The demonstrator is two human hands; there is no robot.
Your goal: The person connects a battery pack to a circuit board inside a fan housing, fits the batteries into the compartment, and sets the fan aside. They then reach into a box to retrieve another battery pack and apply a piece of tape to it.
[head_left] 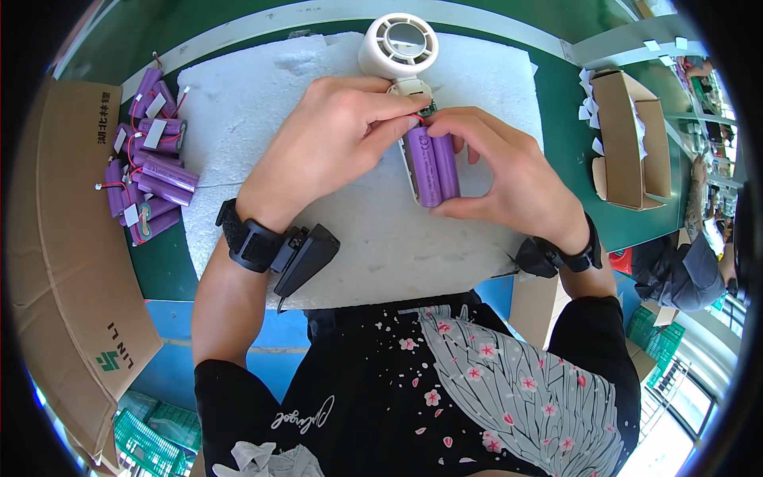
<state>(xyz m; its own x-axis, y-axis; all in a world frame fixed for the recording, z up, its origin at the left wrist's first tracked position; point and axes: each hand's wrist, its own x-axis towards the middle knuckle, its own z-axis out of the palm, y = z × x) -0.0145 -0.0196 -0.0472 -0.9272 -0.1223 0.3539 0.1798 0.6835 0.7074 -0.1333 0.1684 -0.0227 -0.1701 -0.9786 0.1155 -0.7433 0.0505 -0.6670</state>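
A cream handheld fan [400, 49] lies on the white foam pad [373, 266], its round head pointing away from me and its handle casing open. A bit of green circuit board [430, 110] shows at the handle's upper end. My right hand [513, 171] grips a purple two-cell battery pack [429, 168] at the casing, thumb at its lower end and fingers near its top. My left hand [322, 143] is closed in a pinch just above the pack, at its short red wire [418, 118]. The fingertips partly hide the wire's end and the board.
Several purple battery packs [163, 175] with red wires are heaped left of the pad, beside a large cardboard box [71, 230]. An open small carton [633, 143] with white slips stands on the green table at the right. Another person [683, 270] is beyond it.
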